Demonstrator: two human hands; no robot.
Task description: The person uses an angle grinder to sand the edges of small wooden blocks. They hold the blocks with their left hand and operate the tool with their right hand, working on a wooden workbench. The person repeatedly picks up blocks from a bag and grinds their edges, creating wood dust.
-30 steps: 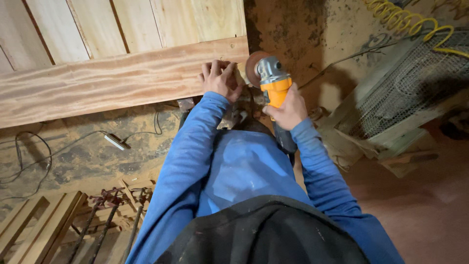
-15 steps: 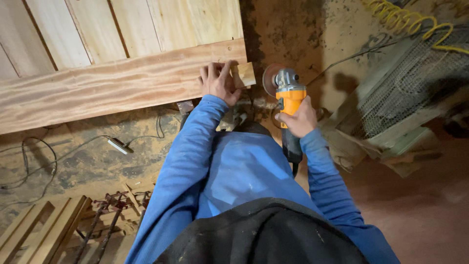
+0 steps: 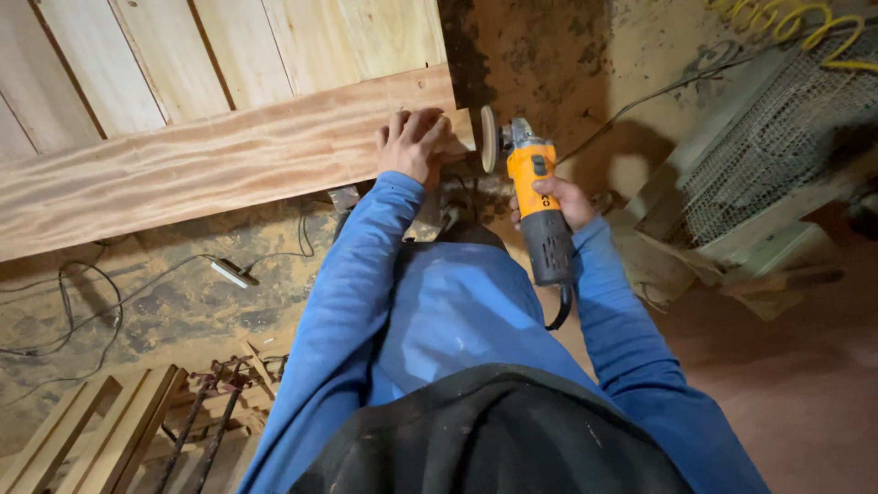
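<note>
**Grinder disc at the board's end corner**

Take the long grained board [image 3: 210,160] as your landmark. Its right end is cut square, and a small pale wood piece [image 3: 460,131] sticks out past the lower corner of that end.

Your left hand [image 3: 413,144] lies on the board's face at that right end, fingers curled down over the lower corner and onto the small piece; how tightly it presses cannot be told. Your right hand [image 3: 560,199] sits just right of the board's end, wrapped shut around the body of the orange and grey angle grinder [image 3: 535,201]. The grinder's disc [image 3: 488,139] stands on edge just beside the tip of the small piece; whether the 2 touch cannot be told. The gap between the disc and your left fingertips is narrow.

Above the board, pale vertical planks [image 3: 229,55] butt against its upper edge. Right of the board's end, dusty floor [image 3: 567,64] lies open as far as a wire-mesh box [image 3: 777,155], with a yellow coiled hose [image 3: 805,27] over it. Below the board's lower edge, cables [image 3: 91,302] and a small white power strip [image 3: 233,273] lie on the floor, and lower left of it are wooden slats [image 3: 82,439] and metal clamps [image 3: 206,412].
</note>
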